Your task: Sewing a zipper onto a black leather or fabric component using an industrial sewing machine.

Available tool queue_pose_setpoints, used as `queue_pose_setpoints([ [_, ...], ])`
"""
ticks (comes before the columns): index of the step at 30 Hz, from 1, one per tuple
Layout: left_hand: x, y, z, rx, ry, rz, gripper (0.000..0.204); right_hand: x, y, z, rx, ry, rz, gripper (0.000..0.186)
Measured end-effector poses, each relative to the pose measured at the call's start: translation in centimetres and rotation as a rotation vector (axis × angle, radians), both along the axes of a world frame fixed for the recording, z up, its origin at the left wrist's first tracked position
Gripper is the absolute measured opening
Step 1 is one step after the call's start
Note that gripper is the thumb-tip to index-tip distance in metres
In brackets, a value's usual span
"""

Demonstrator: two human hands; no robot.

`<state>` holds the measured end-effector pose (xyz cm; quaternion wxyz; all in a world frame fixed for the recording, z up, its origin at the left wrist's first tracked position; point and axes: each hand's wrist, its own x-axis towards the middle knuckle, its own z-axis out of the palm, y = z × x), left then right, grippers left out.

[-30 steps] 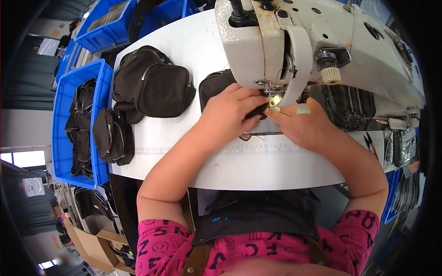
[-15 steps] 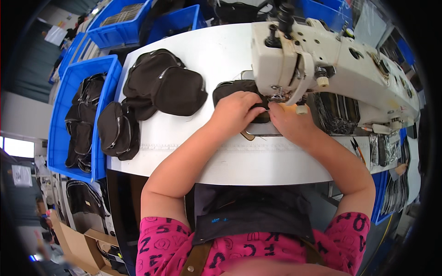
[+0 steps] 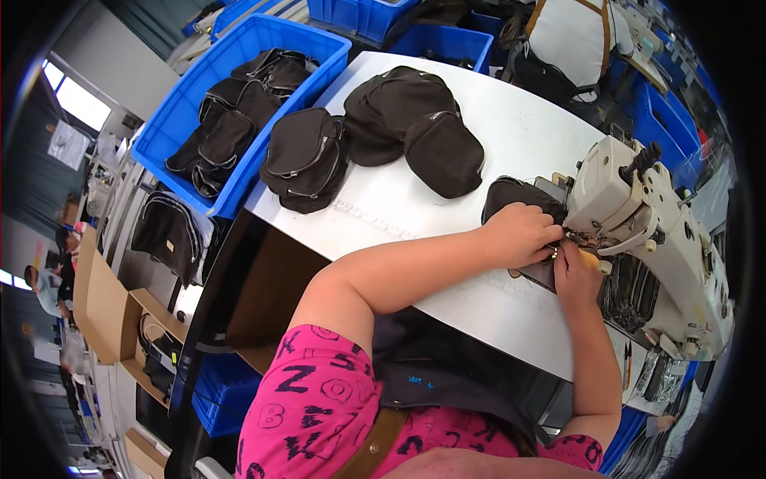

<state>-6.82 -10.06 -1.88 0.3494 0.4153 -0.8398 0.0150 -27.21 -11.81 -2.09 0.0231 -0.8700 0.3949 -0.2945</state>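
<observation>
While the head view had swung to the left, bringing the blue bin (image 3: pixel 279 36) further into sight and shifting the sewing machine (image 3: pixel 614 188) toward the right rim, both hands stayed at the needle area. The dark pouch (image 3: pixel 509 191) also remained there, on the white table (image 3: pixel 519 92), partly beneath the left hand (image 3: pixel 520 235); work at the machine thus appeared uninterrupted. Left forearm (image 3: pixel 423 271) lay across the table, elbow bent, hand turned down. Its fingers were curled and close together, tips near the thumb; whether they pinched the pouch's edge could not be told. Right forearm (image 3: pixel 594 347) rose steeply from the table's near edge; right hand (image 3: pixel 578 275) faced the left, fingertips just beside it, their grip unclear.
</observation>
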Motion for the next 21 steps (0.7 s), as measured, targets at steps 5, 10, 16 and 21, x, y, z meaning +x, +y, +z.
queue_pose_setpoints([
  [5,-0.6,-0.5,-0.4,0.032,-0.039,0.045,0.023,0.1,-0.1,0.2,-0.031,-0.044,0.04,0.007],
  [10,0.0,-0.1,0.5,0.156,0.078,0.032,0.015,0.7,-0.1,0.9,0.219,0.187,-0.036,0.017],
  [16,1.4,-0.6,2.4,0.484,0.096,-0.097,0.022,0.4,-0.6,0.2,-0.047,0.176,0.041,0.01],
  [21,0.9,-0.8,2.7,0.469,0.064,-0.128,0.016,-1.2,-0.1,1.0,-0.093,0.111,0.185,0.009],
])
